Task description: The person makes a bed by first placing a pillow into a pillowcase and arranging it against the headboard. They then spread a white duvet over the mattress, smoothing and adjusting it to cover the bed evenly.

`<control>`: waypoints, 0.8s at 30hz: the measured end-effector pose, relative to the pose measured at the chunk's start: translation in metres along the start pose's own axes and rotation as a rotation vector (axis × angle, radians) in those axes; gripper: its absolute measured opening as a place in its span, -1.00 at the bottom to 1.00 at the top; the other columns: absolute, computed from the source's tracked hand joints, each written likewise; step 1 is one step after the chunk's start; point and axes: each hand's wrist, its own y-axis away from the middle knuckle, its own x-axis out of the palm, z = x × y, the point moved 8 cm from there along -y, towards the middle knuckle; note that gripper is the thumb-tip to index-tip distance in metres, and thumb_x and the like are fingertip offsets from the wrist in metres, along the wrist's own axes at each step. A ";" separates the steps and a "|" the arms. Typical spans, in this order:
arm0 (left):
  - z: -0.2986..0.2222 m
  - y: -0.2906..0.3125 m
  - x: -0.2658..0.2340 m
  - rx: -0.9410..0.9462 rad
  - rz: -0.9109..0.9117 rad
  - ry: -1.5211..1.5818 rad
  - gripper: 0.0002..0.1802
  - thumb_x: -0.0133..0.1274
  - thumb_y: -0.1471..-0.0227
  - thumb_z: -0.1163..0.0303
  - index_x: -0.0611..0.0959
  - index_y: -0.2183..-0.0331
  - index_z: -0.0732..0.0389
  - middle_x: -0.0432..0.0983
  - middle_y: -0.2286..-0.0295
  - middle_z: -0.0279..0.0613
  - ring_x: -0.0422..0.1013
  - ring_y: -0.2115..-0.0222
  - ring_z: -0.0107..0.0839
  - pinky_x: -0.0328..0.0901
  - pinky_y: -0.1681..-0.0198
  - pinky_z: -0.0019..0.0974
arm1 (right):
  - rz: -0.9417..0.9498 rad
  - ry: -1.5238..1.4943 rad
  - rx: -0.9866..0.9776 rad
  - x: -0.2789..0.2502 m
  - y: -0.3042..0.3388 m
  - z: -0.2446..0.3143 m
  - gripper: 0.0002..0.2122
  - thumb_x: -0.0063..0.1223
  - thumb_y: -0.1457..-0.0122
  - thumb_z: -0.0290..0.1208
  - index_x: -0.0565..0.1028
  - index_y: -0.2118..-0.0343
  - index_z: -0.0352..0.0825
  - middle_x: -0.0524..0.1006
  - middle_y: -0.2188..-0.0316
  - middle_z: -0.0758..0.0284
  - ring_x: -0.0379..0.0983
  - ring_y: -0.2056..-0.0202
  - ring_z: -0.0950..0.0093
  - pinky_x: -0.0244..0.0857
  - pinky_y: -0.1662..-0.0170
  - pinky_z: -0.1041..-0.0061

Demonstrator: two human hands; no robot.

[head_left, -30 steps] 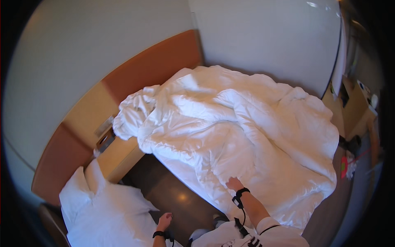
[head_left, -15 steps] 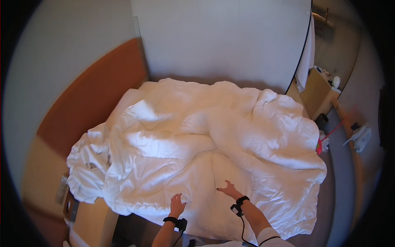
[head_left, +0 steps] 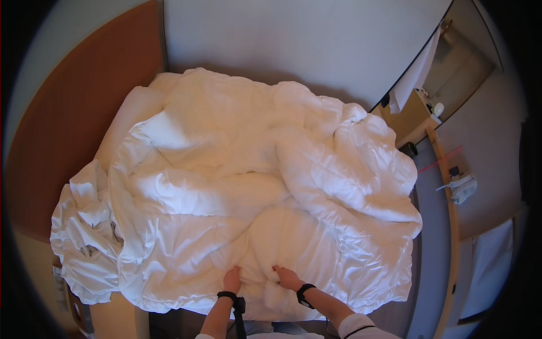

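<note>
A rumpled white duvet point(head_left: 237, 141) covers the bed and is bunched into thick folds. At its near edge my left hand point(head_left: 232, 279) is closed on the cloth. To the right of it, my right hand point(head_left: 287, 278) also grips a fold, its thumb and fingers pinching the fabric. Between and just below the two hands the cloth hangs in a gathered lump. Both wrists wear black straps, with a small device on the left one.
A brown headboard point(head_left: 84, 96) stands on the left, with a wooden bedside cabinet point(head_left: 116, 317) at the near left corner. Grey wall closes off the far side. On the right are a narrow wooden ledge point(head_left: 451, 243), a dark bin point(head_left: 409, 149) and a hanging white cloth point(head_left: 415, 73).
Both hands, spread over the duvet before, have closed on its near part and come nearer each other. The cloth there has been gathered up. The view has shifted too.
</note>
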 end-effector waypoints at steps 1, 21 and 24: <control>0.004 0.000 0.003 0.028 0.000 0.009 -0.67 -0.10 0.20 0.56 0.41 0.26 0.24 0.42 0.46 0.06 0.37 0.38 -0.03 0.29 0.31 -0.12 | 0.030 0.034 -0.013 0.008 0.008 0.001 -0.49 0.10 0.17 -0.45 0.19 0.10 -0.21 0.39 0.25 0.13 0.33 0.21 0.16 0.22 0.18 0.30; -0.049 0.138 -0.198 -0.105 -0.910 0.237 -0.97 -0.13 0.24 0.60 0.39 0.59 0.26 0.29 0.58 -0.02 0.27 0.54 -0.07 0.18 0.49 -0.16 | -0.578 0.148 -0.473 -0.133 0.097 0.034 -0.88 -0.05 0.11 -0.48 0.31 0.46 -0.24 0.33 0.50 0.26 0.29 0.34 0.26 0.22 0.34 0.30; -0.058 0.148 -0.186 -0.086 -0.923 0.228 -0.91 -0.15 0.28 0.64 0.39 0.61 0.24 0.28 0.56 -0.03 0.26 0.49 -0.07 0.17 0.44 -0.17 | -0.605 0.382 -0.516 -0.084 0.099 0.018 -0.86 -0.07 0.11 -0.50 0.31 0.42 -0.23 0.33 0.46 0.27 0.29 0.32 0.28 0.22 0.29 0.27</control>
